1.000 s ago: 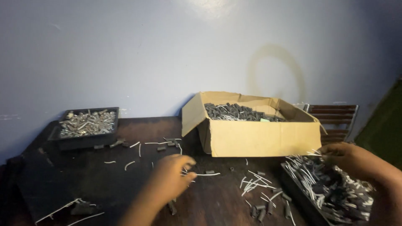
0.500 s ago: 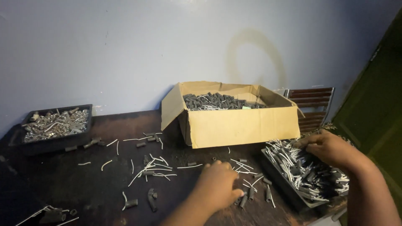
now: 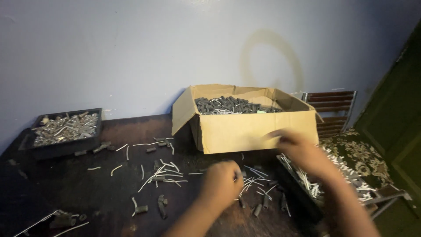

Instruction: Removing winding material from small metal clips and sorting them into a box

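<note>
**Working loose pins and sleeves beside the box**

Hovering low over the dark table [image 3: 66, 188], the left hand [image 3: 226, 182] sits curled among scattered white pins [image 3: 164, 175] and short dark sleeves [image 3: 162, 205]; its fingers look bent inward, but whether they pinch anything I cannot tell; the right hand [image 3: 298, 149] is blurred in front of the cardboard box [image 3: 258, 129], above the tray of pins [image 3: 307, 193] at the table's right edge, and its grip cannot be read either. The supplies seem set out for reach: pins right, a full black tray [image 3: 66, 131] far left, dark sleeves heaped in the box behind. The loose pins lie flat on the table; their long axes run every way, many slanting from lower left to upper right; the sleeves lie on their sides too.
</note>
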